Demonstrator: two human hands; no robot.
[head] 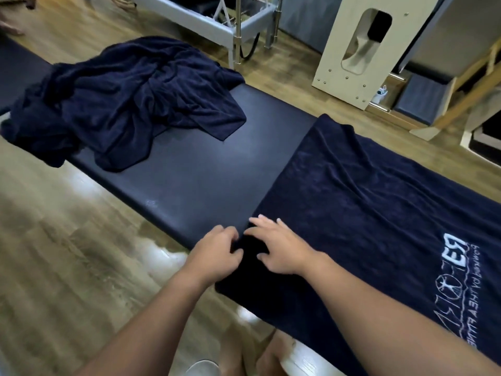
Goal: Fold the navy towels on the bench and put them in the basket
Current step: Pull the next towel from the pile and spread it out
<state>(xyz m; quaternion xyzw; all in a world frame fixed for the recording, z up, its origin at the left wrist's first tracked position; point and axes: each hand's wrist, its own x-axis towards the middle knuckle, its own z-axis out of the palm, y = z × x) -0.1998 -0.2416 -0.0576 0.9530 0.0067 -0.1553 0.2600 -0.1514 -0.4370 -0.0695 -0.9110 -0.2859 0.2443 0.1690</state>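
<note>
Head view: one padded, smooth dark vinyl desk [195, 169] carries a spread navy terry towel [366, 213], rectangular, with white embroidered lettering, and a crumpled heap of navy towels [122, 104] at the far end, its number uncertain. Two hands at the towel's near corner: left hand [217, 256] grip curled, pinching the edge; right hand [279, 248] fingers spread flat on it.

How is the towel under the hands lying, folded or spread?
Spread: the towel lies flat in one layer across the bench, logo showing; both hands touch its near corner.
</note>
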